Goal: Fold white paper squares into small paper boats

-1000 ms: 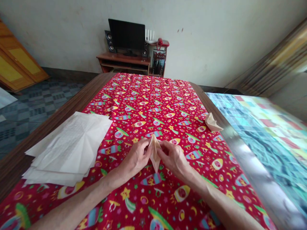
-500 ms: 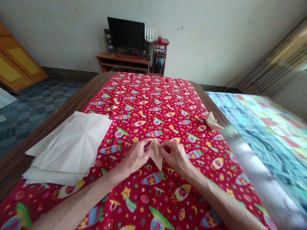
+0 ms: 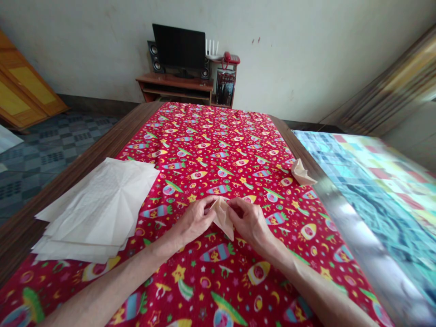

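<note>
Between both hands is a small piece of folded paper [image 3: 224,220], cream-coloured and creased, with one point angled down and to the right. My left hand [image 3: 196,218] pinches its left side with thumb and fingers. On the opposite side my right hand [image 3: 249,221] grips it the same way, fingers curled; parts of the paper are hidden behind the fingertips. Another folded paper piece [image 3: 301,173], with pointed corners, lies by the right edge of the cloth. To the left rests a loose stack of paper sheets [image 3: 98,211], the top one marked with radiating creases.
A red patterned cloth [image 3: 218,136] covers the brown table [image 3: 98,154]. Beyond it stand a desk [image 3: 175,81] with a monitor [image 3: 179,47], speakers and a red telephone [image 3: 231,59]. A checked-covered bed [image 3: 368,181] adjoins on the right; a wooden cabinet [image 3: 29,86] stands far left.
The folded paper has tilted, its lower point swinging to the right and its top coming lower and nearer me. Both hands keep hold of it, shifting only slightly.
</note>
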Tool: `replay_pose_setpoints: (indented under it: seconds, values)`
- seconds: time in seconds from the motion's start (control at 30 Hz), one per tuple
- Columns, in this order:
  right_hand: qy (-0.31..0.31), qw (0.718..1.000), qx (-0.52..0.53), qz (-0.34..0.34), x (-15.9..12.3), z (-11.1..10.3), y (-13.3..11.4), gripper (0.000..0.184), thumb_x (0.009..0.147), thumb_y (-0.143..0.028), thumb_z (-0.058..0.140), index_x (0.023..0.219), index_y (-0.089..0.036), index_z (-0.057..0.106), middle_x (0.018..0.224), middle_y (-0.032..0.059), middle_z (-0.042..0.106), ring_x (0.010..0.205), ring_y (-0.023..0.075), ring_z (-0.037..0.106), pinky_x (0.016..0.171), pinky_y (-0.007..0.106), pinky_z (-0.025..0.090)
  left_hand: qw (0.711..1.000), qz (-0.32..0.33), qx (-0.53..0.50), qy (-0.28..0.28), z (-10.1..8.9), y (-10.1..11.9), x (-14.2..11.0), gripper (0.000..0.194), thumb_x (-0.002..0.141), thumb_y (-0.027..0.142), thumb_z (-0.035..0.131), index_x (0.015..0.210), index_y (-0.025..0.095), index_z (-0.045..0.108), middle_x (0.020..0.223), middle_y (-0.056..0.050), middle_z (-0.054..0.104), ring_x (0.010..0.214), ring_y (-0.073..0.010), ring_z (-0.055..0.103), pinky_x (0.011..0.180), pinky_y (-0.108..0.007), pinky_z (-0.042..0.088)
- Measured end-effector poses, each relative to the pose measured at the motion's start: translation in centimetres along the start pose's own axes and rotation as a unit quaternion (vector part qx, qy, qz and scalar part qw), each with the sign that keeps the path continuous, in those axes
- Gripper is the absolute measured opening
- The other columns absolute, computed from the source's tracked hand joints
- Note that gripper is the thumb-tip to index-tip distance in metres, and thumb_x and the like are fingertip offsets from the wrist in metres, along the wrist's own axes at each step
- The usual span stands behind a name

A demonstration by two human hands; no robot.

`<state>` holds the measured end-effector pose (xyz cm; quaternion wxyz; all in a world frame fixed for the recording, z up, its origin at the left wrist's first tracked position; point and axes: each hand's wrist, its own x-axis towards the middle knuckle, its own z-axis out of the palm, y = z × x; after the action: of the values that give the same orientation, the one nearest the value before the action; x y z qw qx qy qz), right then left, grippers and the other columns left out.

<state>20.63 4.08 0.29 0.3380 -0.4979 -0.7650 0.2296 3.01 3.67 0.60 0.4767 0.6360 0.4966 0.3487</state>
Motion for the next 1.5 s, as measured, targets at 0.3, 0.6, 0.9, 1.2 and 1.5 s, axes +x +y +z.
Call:
replay_pose_setpoints:
  seconds: [0.3, 0.6, 0.9, 1.2, 1.5]
  values:
    - [-0.045, 0.985, -0.036, -0.163, -1.2, -0.6, -0.8, 0.021, 0.094, -0.023, 0.045, 0.103, -0.021, 0.064, 0.08, 0.0038, 0.065, 0.066, 0.0127, 0.06, 0.061, 0.022, 0.048, 1.0, -0.022, -0.013, -0.014, -0.1, 0.3, 0.0, 0.026, 0.085, 0.032, 0.046, 0.094, 0.018, 0.066, 0.064, 0.003, 0.061, 0.061, -0.0147, 0.058, 0.052, -0.019, 0.043]
    - [-0.013, 0.993, 0.013, -0.121, -0.5, -1.1, 0.3, 0.022, 0.088, -0.018, 0.051, 0.093, -0.018, 0.072, 0.072, 0.003, 0.068, 0.058, 0.0108, 0.06, 0.052, 0.018, 0.045, 0.996, -0.038, -0.057, -0.052, -0.1, 0.9, -0.6, 0.049, 0.087, 0.046, 0.047, 0.123, 0.013, 0.055, 0.059, 0.005, 0.048, 0.051, -0.01, 0.044, 0.048, -0.019, 0.035]
    - [0.225, 0.961, -0.159, 0.023, 3.5, -13.8, 7.4, 0.025, 0.081, -0.033, 0.059, 0.093, -0.019, 0.076, 0.077, 0.0045, 0.074, 0.06, 0.0165, 0.064, 0.052, 0.023, 0.044, 0.997, -0.02, -0.078, -0.003, 0.5, -1.4, 0.3, 0.058, 0.083, 0.047, 0.049, 0.129, 0.012, 0.05, 0.101, -0.008, 0.057, 0.053, -0.0064, 0.046, 0.045, -0.019, 0.04]
    - [0.197, 0.94, -0.222, 0.166, 6.5, -21.6, 15.9, 0.032, 0.072, -0.035, 0.059, 0.089, -0.014, 0.077, 0.065, 0.006, 0.072, 0.054, 0.0165, 0.06, 0.047, 0.023, 0.038, 1.0, 0.004, -0.001, -0.001, 0.4, -2.1, 0.3, 0.042, 0.087, 0.04, 0.042, 0.11, 0.012, 0.064, 0.085, -0.005, 0.061, 0.048, -0.0064, 0.05, 0.046, -0.019, 0.042]
    - [0.147, 0.944, -0.241, 0.17, 7.0, -20.7, 18.3, 0.035, 0.07, -0.036, 0.056, 0.086, -0.015, 0.078, 0.063, 0.0051, 0.071, 0.051, 0.0148, 0.058, 0.045, 0.022, 0.036, 0.999, 0.001, 0.024, -0.024, 0.1, -2.5, 0.3, 0.041, 0.089, 0.036, 0.039, 0.11, 0.012, 0.064, 0.075, -0.002, 0.059, 0.049, -0.008, 0.052, 0.051, -0.02, 0.044]
